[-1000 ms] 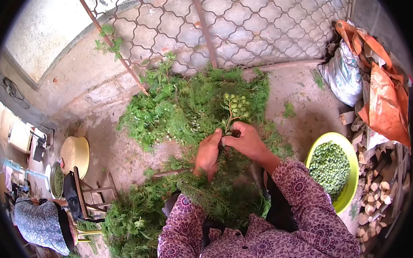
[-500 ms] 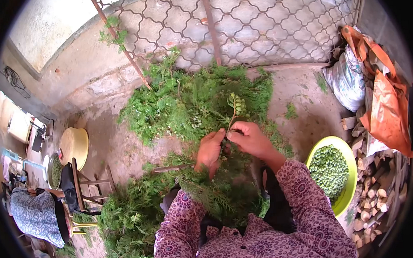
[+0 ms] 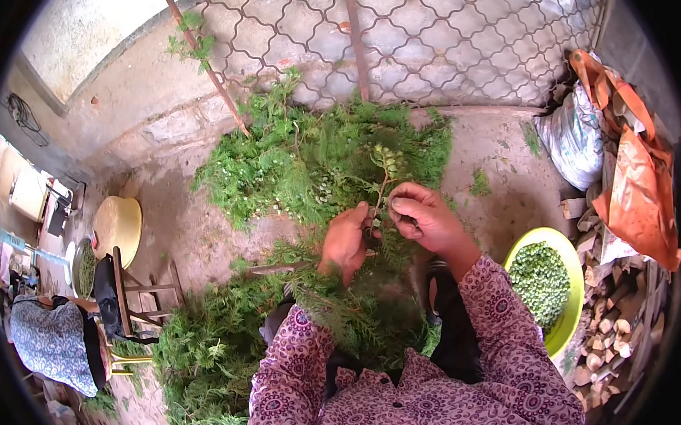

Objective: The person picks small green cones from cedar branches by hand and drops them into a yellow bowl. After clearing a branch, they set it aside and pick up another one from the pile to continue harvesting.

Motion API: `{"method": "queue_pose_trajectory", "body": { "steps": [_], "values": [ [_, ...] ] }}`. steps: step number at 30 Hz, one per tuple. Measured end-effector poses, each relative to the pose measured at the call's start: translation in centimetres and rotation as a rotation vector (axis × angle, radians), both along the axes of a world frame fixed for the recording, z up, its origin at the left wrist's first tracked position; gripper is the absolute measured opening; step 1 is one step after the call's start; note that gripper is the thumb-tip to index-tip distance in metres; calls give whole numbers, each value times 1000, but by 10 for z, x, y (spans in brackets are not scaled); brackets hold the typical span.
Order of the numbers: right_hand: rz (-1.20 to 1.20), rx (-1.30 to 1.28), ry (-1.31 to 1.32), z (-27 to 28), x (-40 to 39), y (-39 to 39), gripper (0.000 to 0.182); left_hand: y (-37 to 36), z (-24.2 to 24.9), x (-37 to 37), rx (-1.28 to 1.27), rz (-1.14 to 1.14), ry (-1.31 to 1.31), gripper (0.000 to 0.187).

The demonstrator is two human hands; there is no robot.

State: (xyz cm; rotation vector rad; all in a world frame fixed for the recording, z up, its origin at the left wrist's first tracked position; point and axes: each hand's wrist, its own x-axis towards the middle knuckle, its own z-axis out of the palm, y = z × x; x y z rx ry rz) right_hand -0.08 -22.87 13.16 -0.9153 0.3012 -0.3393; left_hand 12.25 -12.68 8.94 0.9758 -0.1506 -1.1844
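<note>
At the far left of my view I see another person's patterned garment point(image 3: 50, 347), near a wooden chair point(image 3: 174, 284) and a pale yellow basin point(image 3: 131, 233). Moving right, a lower pile of greenery point(image 3: 210, 362) lies on the ground by the wearer's legs, and a broader heap of branches point(image 3: 278, 181) spreads below the metal lattice point(image 3: 360, 44).

Near the middle, the left hand point(image 3: 344, 243) has its fingers narrowed around the lower stem of a sprig point(image 3: 387, 169). The sprig stands up in front of the heap, small green fruits clustered at its top. I judge it very light, its stem thin but fairly stiff, its leafy ends soft and floppy. The bare stem below the fruits looks the best place to hold it steady; squeezing the cluster could bruise or loosen the fruits.

Just right of the stem, the right hand point(image 3: 432, 222) has thumb and forefinger curled close together; I cannot tell whether they pinch anything or touch the sprig.

Farther right sits a yellow-green bowl point(image 3: 572, 320) of small green pieces, then a whitish sack point(image 3: 573, 145), cut firewood point(image 3: 608, 326) and an orange bag point(image 3: 636, 199).
</note>
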Motion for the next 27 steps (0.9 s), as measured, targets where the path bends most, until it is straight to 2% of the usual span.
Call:
{"method": "queue_pose_trajectory", "body": {
  "steps": [4, 6, 7, 9, 10, 12, 16, 18, 19, 21, 22, 24, 27],
  "values": [
    [10, -66, 45, 2, 4, 5, 6, 0, -3, 1, 34, 10, -4, 19],
    [-128, -853, 141, -6, 6, 7, 11, -1, -4, 2, 52, 3, 0, 19],
    [-129, -853, 140, -10, 8, 9, 11, -1, -3, 1, 33, -11, 6, 19],
    [-193, -1174, 86, -19, 8, 15, 15, 0, -6, 1, 17, -26, 14, 19],
    [-193, -1173, 87, -19, 8, 18, 15, -1, -12, 3, 11, -40, 4, 20],
    [-294, -1569, 193, -16, 7, 22, 16, -2, -16, 4, 5, -53, -7, 21],
    [-298, -1627, 276, -16, 8, 25, 16, -2, -13, 3, 15, -56, -55, 22],
    [-240, -1362, 46, -19, 11, 19, 14, 0, -5, 0, 36, -80, -64, 22],
    [-240, -1361, 47, -12, 8, 16, 14, 1, 1, -2, 71, -59, -76, 21],
    [128, -382, 333, 7, -2, 11, 5, 1, 6, -4, 104, -34, -85, 20],
    [134, -383, 334, 4, -5, 9, 5, 3, 7, -2, 106, -57, -130, 20],
    [85, 111, 7, -2, -7, 6, 4, 5, 11, -2, 110, -85, -178, 20],
    [13, 182, -7, 10, -12, 5, 7, 4, 16, -6, 73, -60, -232, 20]
  ]
}}
